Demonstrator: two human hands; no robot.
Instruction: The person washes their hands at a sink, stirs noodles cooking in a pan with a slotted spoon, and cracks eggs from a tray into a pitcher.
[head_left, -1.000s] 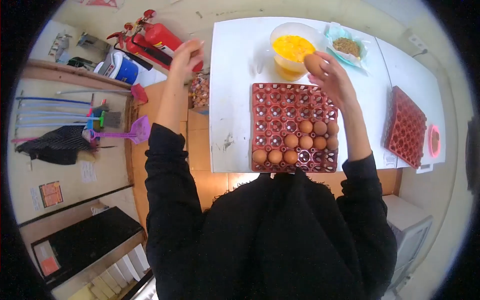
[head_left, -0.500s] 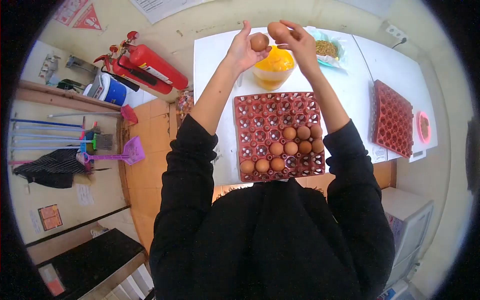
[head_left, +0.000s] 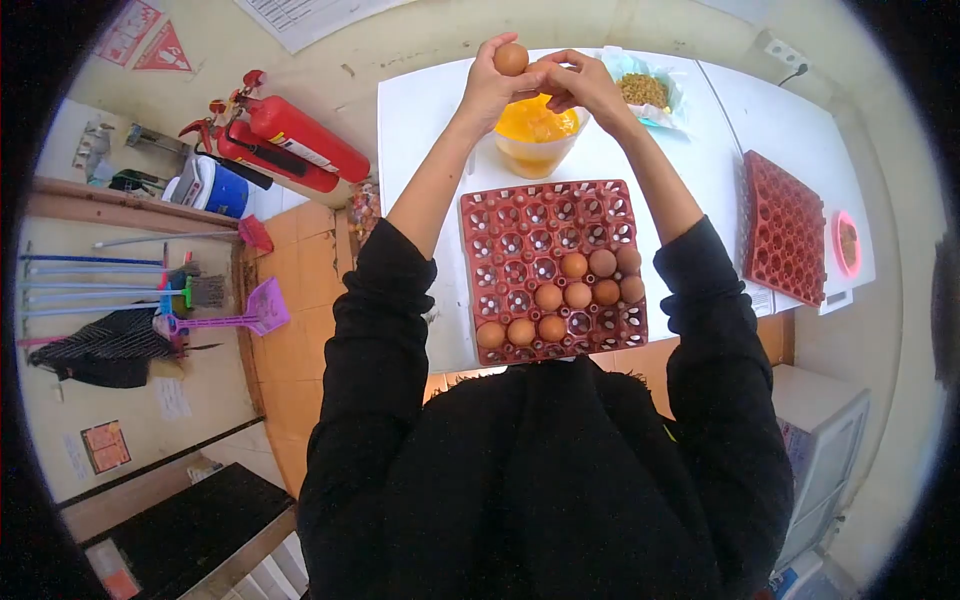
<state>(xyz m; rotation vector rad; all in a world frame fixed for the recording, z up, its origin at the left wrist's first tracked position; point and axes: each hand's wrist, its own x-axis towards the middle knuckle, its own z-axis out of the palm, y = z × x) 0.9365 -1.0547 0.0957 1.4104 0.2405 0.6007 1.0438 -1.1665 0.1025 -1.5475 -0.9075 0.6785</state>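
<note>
A brown egg [head_left: 511, 59] sits in my left hand [head_left: 490, 92], held between the thumb and fingers. My right hand [head_left: 585, 88] is curled beside it, its fingertips meeting the left fingers; whatever it holds is hidden. Both hands are over the near-transparent bowl [head_left: 535, 158], which contains yellow liquid with egg yolks [head_left: 535, 122]. Nearer my body lies a red-brown plastic egg tray [head_left: 497, 270]. Several brown eggs [head_left: 576, 295] occupy its front and right cups, while many others hold none.
A second red-brown egg tray [head_left: 785, 230] lies at the table's right, next to a pink dish [head_left: 847, 245]. Behind the bowl to the right, a lined container holds brown, crumbly material [head_left: 643, 91]. Red fire extinguishers [head_left: 305, 138] stand left of the white table [head_left: 425, 105].
My hands have come together above the bowl. The left hand's egg has shifted upward and slightly left; the egg seen in my right hand is no longer visible.
</note>
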